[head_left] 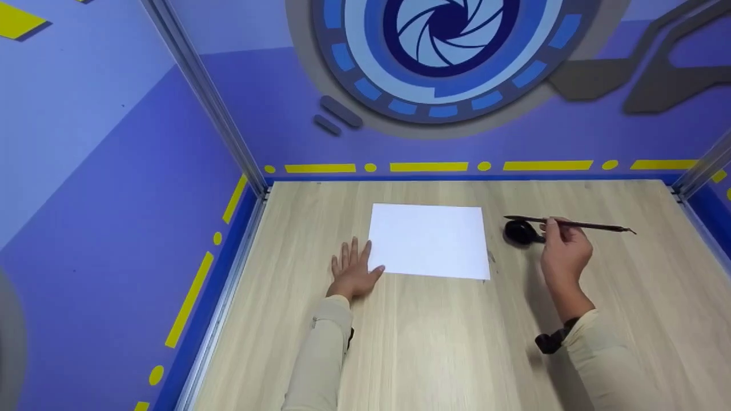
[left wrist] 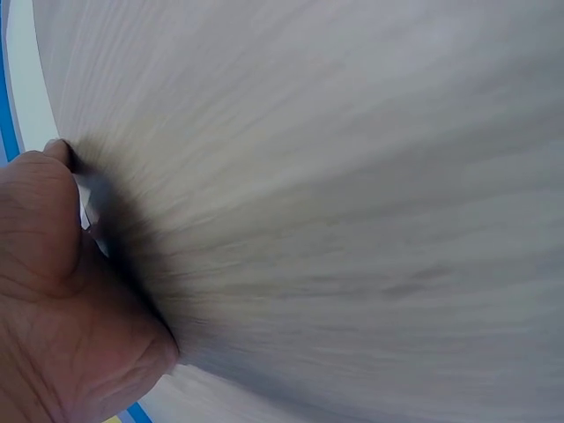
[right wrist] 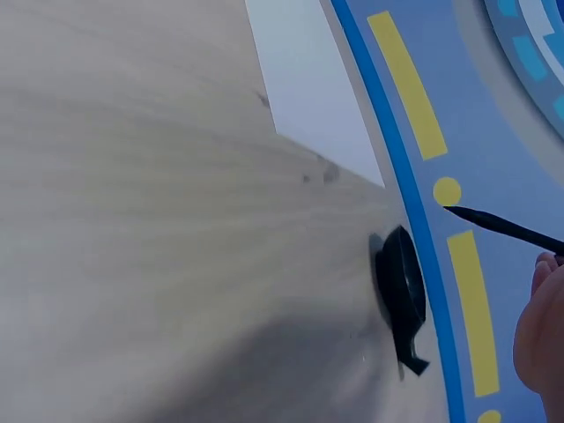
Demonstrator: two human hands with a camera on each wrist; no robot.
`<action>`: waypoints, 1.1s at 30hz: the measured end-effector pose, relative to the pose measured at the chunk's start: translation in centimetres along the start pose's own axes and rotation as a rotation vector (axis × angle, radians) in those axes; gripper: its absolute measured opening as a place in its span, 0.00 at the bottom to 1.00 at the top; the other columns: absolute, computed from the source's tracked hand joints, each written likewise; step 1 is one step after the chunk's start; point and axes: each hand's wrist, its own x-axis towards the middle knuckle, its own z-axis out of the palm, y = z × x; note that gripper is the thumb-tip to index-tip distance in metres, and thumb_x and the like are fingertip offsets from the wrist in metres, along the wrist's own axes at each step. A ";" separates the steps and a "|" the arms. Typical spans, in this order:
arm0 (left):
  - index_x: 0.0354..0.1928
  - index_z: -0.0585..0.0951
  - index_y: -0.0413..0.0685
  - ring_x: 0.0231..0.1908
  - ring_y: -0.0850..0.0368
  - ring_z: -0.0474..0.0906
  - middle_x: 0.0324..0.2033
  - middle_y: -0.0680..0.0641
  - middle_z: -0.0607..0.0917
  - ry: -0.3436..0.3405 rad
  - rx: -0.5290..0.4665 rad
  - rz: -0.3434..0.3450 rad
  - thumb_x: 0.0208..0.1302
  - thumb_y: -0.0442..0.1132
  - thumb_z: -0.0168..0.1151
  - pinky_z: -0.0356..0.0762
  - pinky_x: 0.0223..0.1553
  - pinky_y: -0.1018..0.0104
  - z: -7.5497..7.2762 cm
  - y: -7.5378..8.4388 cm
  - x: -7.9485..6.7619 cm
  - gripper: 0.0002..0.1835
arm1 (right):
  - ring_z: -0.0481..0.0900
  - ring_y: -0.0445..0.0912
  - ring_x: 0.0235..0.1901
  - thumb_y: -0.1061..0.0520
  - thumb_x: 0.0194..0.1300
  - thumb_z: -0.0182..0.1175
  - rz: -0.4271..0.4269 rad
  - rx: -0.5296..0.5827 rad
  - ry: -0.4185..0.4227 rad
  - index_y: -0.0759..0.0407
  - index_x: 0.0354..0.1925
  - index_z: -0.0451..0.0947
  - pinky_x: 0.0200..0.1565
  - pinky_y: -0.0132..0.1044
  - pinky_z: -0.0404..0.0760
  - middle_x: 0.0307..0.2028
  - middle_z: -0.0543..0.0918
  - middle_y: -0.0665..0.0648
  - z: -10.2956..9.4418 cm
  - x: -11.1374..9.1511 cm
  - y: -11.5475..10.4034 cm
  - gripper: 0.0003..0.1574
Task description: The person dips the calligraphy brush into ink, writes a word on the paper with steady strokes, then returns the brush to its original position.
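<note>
A blank white sheet of paper (head_left: pixel 428 241) lies on the wooden table. My left hand (head_left: pixel 355 273) rests flat at its left edge with fingers spread, the thumb and index finger at the paper's margin. To the right, my right hand (head_left: pixel 565 251) pinches a dark writing brush (head_left: pixel 594 226), held nearly level with its black tip pointing left. Below the brush tip sits a small black ink dish (head_left: pixel 519 233) with a short handle. In the right wrist view the brush tip (right wrist: pixel 493 225) stands above the dish (right wrist: pixel 401 286). The left wrist view shows the left hand (left wrist: pixel 62 291) low against the tabletop.
Dark smudges (head_left: pixel 492 260) mark the table beside the paper's right edge. Blue panels with yellow dashes (head_left: pixel 428 166) rise behind the table and on the left, with a metal post (head_left: pixel 211 103) at the back left corner.
</note>
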 end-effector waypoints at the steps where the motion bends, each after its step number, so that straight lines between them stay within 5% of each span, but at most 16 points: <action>1: 0.88 0.40 0.67 0.86 0.42 0.18 0.87 0.48 0.27 -0.002 0.012 -0.004 0.81 0.68 0.43 0.18 0.83 0.34 0.1 0.0 0.1 0.44 | 0.86 0.28 0.35 0.53 0.77 0.63 0.001 0.002 -0.005 0.69 0.53 0.85 0.44 0.21 0.83 0.29 0.87 0.31 0.4 0.0 0.0 0.19; 10: 0.88 0.41 0.66 0.87 0.42 0.20 0.88 0.47 0.29 -0.009 0.004 0.008 0.82 0.66 0.44 0.19 0.84 0.34 -0.2 0.8 -0.3 0.43 | 0.87 0.34 0.38 0.51 0.77 0.65 0.041 0.037 -0.078 0.67 0.52 0.86 0.42 0.21 0.83 0.36 0.91 0.46 4.9 -1.8 -0.2 0.20; 20: 0.88 0.45 0.61 0.87 0.39 0.22 0.88 0.44 0.32 0.000 -0.031 0.021 0.83 0.64 0.45 0.21 0.84 0.33 -1.0 1.4 -1.9 0.42 | 0.87 0.32 0.33 0.53 0.77 0.65 -0.054 0.018 -0.160 0.69 0.48 0.88 0.41 0.20 0.83 0.43 0.91 0.72 11.3 -4.7 0.2 0.18; 33: 0.88 0.45 0.64 0.87 0.41 0.22 0.88 0.46 0.32 0.015 -0.040 0.011 0.81 0.66 0.46 0.21 0.84 0.33 -0.8 0.5 -1.0 0.43 | 0.89 0.63 0.52 0.50 0.79 0.62 0.008 0.062 -0.299 0.64 0.51 0.86 0.46 0.23 0.85 0.46 0.92 0.66 17.4 -8.2 -0.4 0.18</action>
